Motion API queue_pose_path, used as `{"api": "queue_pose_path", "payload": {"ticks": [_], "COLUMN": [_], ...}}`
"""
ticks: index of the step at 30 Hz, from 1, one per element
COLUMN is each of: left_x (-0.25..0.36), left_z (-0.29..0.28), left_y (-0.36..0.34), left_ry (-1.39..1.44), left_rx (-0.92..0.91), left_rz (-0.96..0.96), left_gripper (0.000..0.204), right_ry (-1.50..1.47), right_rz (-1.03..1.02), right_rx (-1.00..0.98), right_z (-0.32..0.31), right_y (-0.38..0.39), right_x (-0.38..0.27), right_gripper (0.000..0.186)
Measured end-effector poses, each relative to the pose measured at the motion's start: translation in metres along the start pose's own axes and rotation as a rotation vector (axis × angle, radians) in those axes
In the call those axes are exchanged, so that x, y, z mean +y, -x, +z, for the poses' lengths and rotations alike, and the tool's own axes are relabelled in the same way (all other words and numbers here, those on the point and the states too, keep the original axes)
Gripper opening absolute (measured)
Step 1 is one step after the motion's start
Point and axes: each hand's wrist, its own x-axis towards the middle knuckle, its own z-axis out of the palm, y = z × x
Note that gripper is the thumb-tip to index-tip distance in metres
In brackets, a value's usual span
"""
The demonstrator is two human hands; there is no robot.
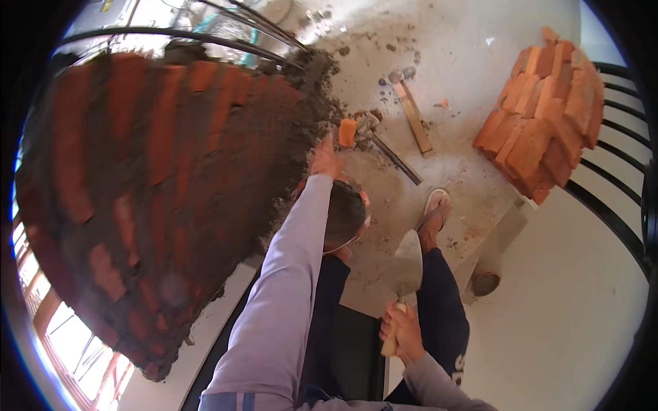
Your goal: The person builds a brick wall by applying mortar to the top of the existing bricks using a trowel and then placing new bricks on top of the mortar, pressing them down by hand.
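While the right hand [403, 332] is curling its grip firmly round the pale handle of a trowel [404, 264], the blade is sitting to the right of the mortar bucket [367, 207] and nearer the person's body. Its long axis is running mostly away from the body, leaning slightly right, with the tip pointing outward and the handle's butt pointing back. The hand is probably keeping to the handle so that the flat blade stays free.

The left hand [327, 163] is hanging at the bucket's far left side, its grip loosely spread and showing nothing pinched; whether its fingertips are touching the brick wall [161, 137] I cannot tell. That wall is rising left of the bucket, so the bucket is presumably standing there to keep mortar close by. Just beyond the bucket, an orange brick piece [347, 133] and a hammer [397, 159] are lying, seemingly set aside within reach. Well to the bucket's right, a brick stack [541, 116] is waiting, likely piled there to leave foot room.
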Motion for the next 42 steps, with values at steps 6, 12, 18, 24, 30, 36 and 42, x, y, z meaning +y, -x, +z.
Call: {"api": "queue_pose_path", "payload": {"ticks": [6, 12, 18, 24, 30, 36, 42], "left_x": [0.053, 0.05, 0.13, 0.162, 0.167, 0.145, 0.139], "left_z": [0.055, -0.008, -0.2, -0.4, -0.538, -0.585, -0.591], "left_y": [-0.056, -0.022, 0.155, 0.287, 0.363, 0.41, 0.418], "left_ry": [-0.117, 0.767, 1.978, 2.014, 1.375, 1.196, 0.953], "left_rx": [-0.053, -0.217, -1.005, -1.112, -0.565, -0.228, 0.163], "left_rz": [0.132, -0.015, 0.173, 0.36, 0.457, 0.669, 0.732], "left_gripper": [0.089, 0.066, 0.082, 0.083, 0.074, 0.083, 0.082], "right_ry": [-0.109, -0.067, 0.152, 0.355, 0.419, 0.232, 0.351], "right_rz": [-0.027, -0.084, -0.596, -1.064, -1.128, -1.017, -1.09], "right_rx": [0.068, 0.08, -0.019, -0.219, -0.233, -0.49, -0.514], "right_z": [-0.027, -0.023, 0.033, 0.144, 0.186, 0.212, 0.237], "right_y": [0.0, 0.013, 0.091, 0.283, 0.372, 0.407, 0.41], "right_x": [-0.061, -0.066, -0.086, -0.072, -0.019, 0.005, 0.004], "right_gripper": [0.025, 0.024, 0.026, 0.035, 0.038, 0.026, 0.027]}}
